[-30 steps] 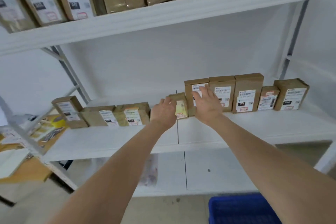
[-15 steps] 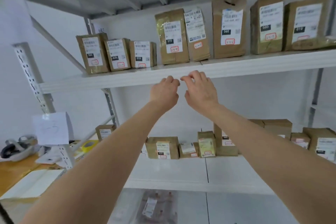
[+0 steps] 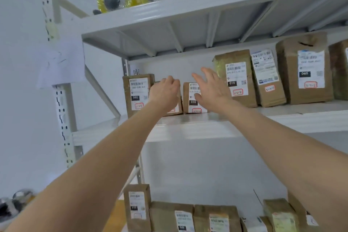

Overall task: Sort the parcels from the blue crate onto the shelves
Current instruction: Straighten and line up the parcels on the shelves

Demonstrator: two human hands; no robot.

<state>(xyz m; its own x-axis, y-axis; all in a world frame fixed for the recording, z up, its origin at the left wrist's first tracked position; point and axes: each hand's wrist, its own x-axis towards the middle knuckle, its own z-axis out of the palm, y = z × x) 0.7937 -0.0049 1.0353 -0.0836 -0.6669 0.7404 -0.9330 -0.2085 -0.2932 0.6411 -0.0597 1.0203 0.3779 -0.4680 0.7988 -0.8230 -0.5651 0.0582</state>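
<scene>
Both arms up at upper shelf. L hand lay over a small brown parcel standing on that shelf, btw. the 060 parcel and the small 010 parcel. Fingers curled toward its top. Grip vs. mere touch: couldn't tell, hand's back blocked it. R hand was wide, fingers spread straight, in front of the small 010 parcel, holding nothing. Contact unclear.

Handling, est.: kraft-wrapped small boxes, prob. light and fairly stiff, tape maybe a bit slick. They stood upright on narrow bases, so prob. tippy; a nudge could knock neighbours. Best hold prob. pinch across the two side faces, or top edge w/ thumb on front.

Hard to see: covered parcel's label mostly hidden, only its lower red mark showed. Fine print blurred; only big codes legible. Blue crate out of frame. Shelf's right end cut off. Lower-shelf parcels clipped at bottom edge.
</scene>
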